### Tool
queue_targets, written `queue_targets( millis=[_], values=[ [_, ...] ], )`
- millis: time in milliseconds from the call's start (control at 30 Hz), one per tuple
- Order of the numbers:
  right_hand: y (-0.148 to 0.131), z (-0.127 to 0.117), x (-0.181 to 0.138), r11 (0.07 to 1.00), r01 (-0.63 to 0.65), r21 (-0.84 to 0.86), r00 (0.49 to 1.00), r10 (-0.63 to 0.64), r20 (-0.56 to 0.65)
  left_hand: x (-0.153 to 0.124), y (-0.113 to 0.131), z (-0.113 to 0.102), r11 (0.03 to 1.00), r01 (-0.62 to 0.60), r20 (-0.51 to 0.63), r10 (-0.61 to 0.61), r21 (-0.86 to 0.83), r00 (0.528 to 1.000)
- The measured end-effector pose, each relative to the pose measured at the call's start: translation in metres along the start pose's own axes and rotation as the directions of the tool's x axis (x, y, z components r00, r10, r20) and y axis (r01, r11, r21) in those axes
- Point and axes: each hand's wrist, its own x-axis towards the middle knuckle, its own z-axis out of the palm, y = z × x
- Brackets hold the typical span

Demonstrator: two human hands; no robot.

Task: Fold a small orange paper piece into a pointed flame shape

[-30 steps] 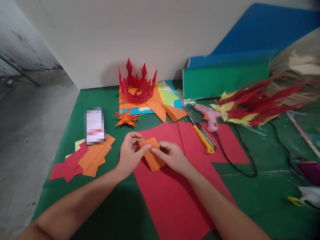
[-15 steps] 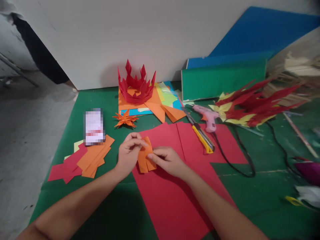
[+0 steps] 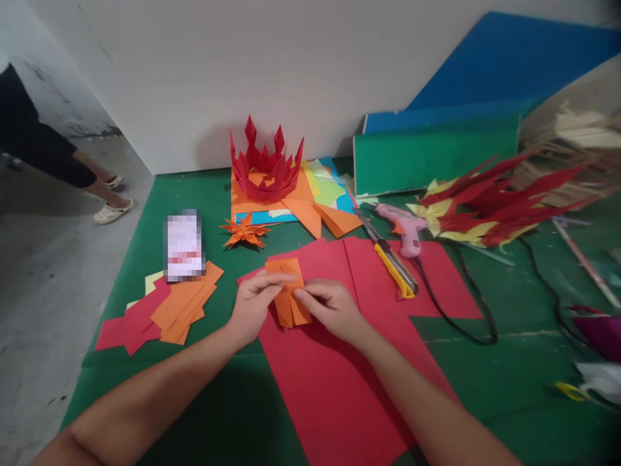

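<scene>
Between my two hands is a small folded piece of orange paper [image 3: 287,310], with flaps meeting at a slit in its lower part. My left hand [image 3: 252,304] pinches it from the left, fingers lying across its upper half. From the right, my right hand [image 3: 334,307] grips its edge with the thumb on top. Beneath it lie large sheets of red paper [image 3: 330,388]. A folded orange paper flower [image 3: 244,232] sits just beyond my left hand. To the left, orange, red and pale yellow paper strips [image 3: 179,307] lie in a loose pile.
A red paper crown [image 3: 266,178] stands on coloured sheets at the back. A yellow utility knife [image 3: 392,268] and a pink glue gun [image 3: 405,226] with a black cord lie right of centre. Red-yellow paper flames [image 3: 485,207] stand farther right. A person's leg [image 3: 53,149] shows at left.
The orange paper now sits more upright, its top edge showing above my left fingers. My left fingers have straightened across it. At far left, the other person has stepped into fuller view.
</scene>
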Motion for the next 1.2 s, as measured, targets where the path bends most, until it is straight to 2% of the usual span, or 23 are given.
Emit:
queue_targets(
  millis=[100, 200, 300, 367, 500, 533, 600, 667, 700, 733, 800, 900, 1000, 1067, 1200],
  values=[
    [0.000, 0.002, 0.000, 1.000, 0.015, 0.027, 1.000, -0.015, 0.014, -0.002, 0.008, 0.002, 0.998, 0.027, 0.192, -0.036, 0.049, 0.981],
    [0.000, 0.002, 0.000, 0.999, 0.032, 0.031, 0.999, -0.033, 0.032, -0.002, 0.014, 0.005, 0.995, 0.049, 0.243, -0.067, 0.082, 0.968],
    [-0.002, 0.000, -0.001, 0.999, 0.053, 0.001, 0.996, -0.053, 0.074, 0.001, 0.013, 0.005, 0.996, 0.093, 0.154, -0.094, 0.011, 0.984],
    [-0.004, -0.003, -0.002, 0.997, 0.080, 0.017, 0.985, -0.082, 0.149, 0.004, 0.011, 0.004, 0.991, 0.109, 0.066, -0.104, -0.079, 0.992],
    [-0.008, -0.012, -0.005, 0.980, 0.122, 0.156, 0.942, -0.163, 0.292, 0.010, 0.012, 0.002, 0.963, 0.124, -0.054, -0.141, -0.241, 0.989],
    [-0.008, -0.014, -0.005, 0.974, 0.124, 0.192, 0.944, -0.175, 0.279, 0.010, 0.013, 0.002, 0.957, 0.126, -0.070, -0.149, -0.261, 0.986],
    [-0.006, -0.016, -0.006, 0.959, 0.117, 0.260, 0.976, -0.159, 0.149, 0.011, 0.016, 0.002, 0.948, 0.128, -0.079, -0.157, -0.291, 0.984],
    [-0.002, -0.017, -0.006, 0.951, 0.063, 0.304, 0.997, -0.048, -0.056, 0.010, 0.017, 0.003, 0.935, 0.155, -0.033, -0.175, -0.318, 0.984],
    [0.001, -0.016, -0.005, 0.952, 0.054, 0.302, 0.994, -0.022, -0.108, 0.010, 0.017, 0.003, 0.928, 0.175, 0.004, -0.184, -0.328, 0.983],
    [0.003, -0.015, -0.005, 0.962, 0.059, 0.267, 0.994, -0.032, -0.105, 0.009, 0.017, 0.004, 0.922, 0.196, 0.046, -0.192, -0.333, 0.980],
    [0.006, -0.013, -0.004, 0.978, 0.119, 0.169, 0.993, -0.117, -0.022, 0.006, 0.017, 0.004, 0.919, 0.225, 0.131, -0.192, -0.324, 0.973],
    [0.011, -0.009, -0.003, 0.970, 0.233, 0.073, 0.960, -0.241, 0.140, 0.004, 0.018, 0.005, 0.925, 0.255, 0.263, -0.181, -0.281, 0.948],
    [0.014, -0.005, -0.003, 0.967, 0.253, 0.042, 0.943, -0.256, 0.214, 0.003, 0.019, 0.004, 0.944, 0.260, 0.369, -0.172, -0.205, 0.914],
    [0.014, -0.005, -0.003, 0.963, 0.261, 0.064, 0.935, -0.269, 0.233, 0.002, 0.020, 0.004, 0.953, 0.250, 0.370, -0.173, -0.169, 0.913],
    [0.012, -0.007, -0.002, 0.947, 0.304, 0.104, 0.917, -0.321, 0.238, 0.000, 0.021, 0.005, 0.950, 0.263, 0.291, -0.208, -0.166, 0.934]
  ],
)
